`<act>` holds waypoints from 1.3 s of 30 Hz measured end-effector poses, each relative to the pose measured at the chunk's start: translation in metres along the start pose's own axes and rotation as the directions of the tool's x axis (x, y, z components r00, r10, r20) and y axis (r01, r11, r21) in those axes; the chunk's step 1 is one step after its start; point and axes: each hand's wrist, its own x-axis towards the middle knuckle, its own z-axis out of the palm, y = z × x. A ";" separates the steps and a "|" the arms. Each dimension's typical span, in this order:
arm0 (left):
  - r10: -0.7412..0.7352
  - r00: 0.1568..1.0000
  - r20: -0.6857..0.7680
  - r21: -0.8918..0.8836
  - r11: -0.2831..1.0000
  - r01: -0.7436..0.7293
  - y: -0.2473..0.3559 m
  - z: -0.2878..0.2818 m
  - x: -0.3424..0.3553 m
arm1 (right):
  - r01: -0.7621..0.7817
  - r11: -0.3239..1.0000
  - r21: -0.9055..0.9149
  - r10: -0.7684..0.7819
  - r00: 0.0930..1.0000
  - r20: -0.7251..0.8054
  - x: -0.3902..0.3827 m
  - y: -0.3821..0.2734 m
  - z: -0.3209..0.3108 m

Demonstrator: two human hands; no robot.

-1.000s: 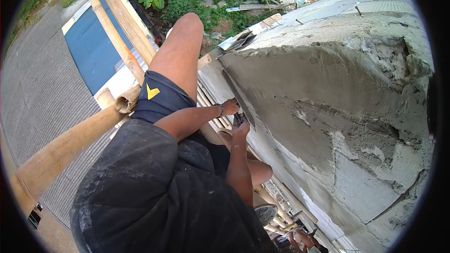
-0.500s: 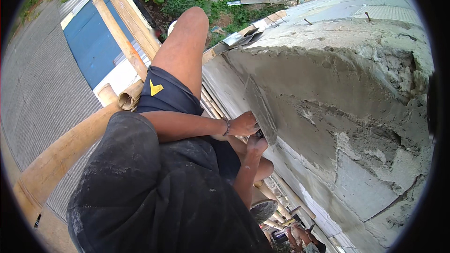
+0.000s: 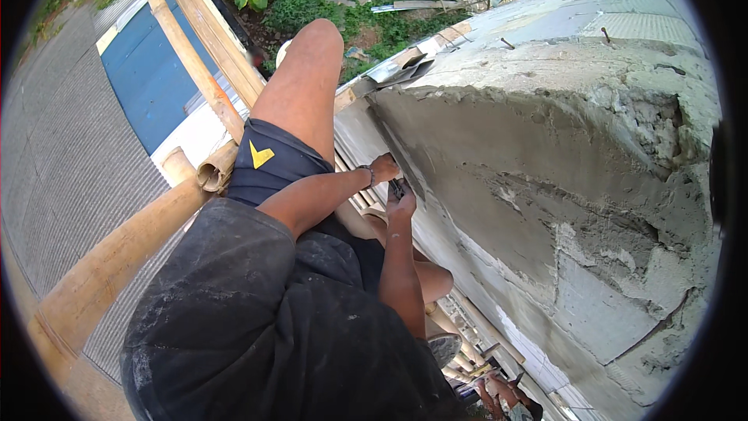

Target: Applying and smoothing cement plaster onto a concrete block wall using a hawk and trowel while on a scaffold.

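A long, flat grey plastering float [image 3: 406,160] lies along the left edge of the plastered wall face [image 3: 483,140], seen nearly edge-on. My left hand [image 3: 383,168], with a bracelet at the wrist, is closed on it from the upper side. Just below, my right hand [image 3: 401,201] grips near its lower end, where a dark handle part shows between the two hands. Fingers are partly hidden behind the hands. Wet-looking grey plaster covers the upper wall, rough and broken toward the right.
Bamboo poles [image 3: 117,257] run beside my left side, above a corrugated grey roof [image 3: 62,164]. Nails [image 3: 605,34] stick up from the wall top. Thin metal sheets [image 3: 405,72] lie at its corner. Far below, another person [image 3: 502,399] is at the lower edge.
Both hands have moved up and left with the float, toward the wall's left edge. The float's broad face has turned and now shows as a narrower strip.
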 end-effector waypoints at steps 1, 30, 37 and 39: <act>0.012 0.999 0.050 0.092 0.996 -0.017 -0.003 -0.001 0.005 | 0.020 0.999 0.027 -0.021 1.000 0.021 0.007 -0.003 0.002; -0.285 0.789 0.544 -0.481 0.664 0.572 0.039 0.000 0.009 | 0.121 0.985 0.121 -0.114 0.992 -0.062 0.024 -0.027 -0.048; -0.173 0.883 0.435 -0.449 0.809 0.380 0.100 -0.011 -0.007 | 0.279 0.943 0.182 -0.266 0.960 -0.092 -0.006 -0.045 -0.061; -0.299 0.820 0.489 -0.526 0.649 0.550 0.137 -0.029 -0.012 | 0.317 0.931 0.181 -0.299 0.947 -0.122 -0.027 -0.058 -0.058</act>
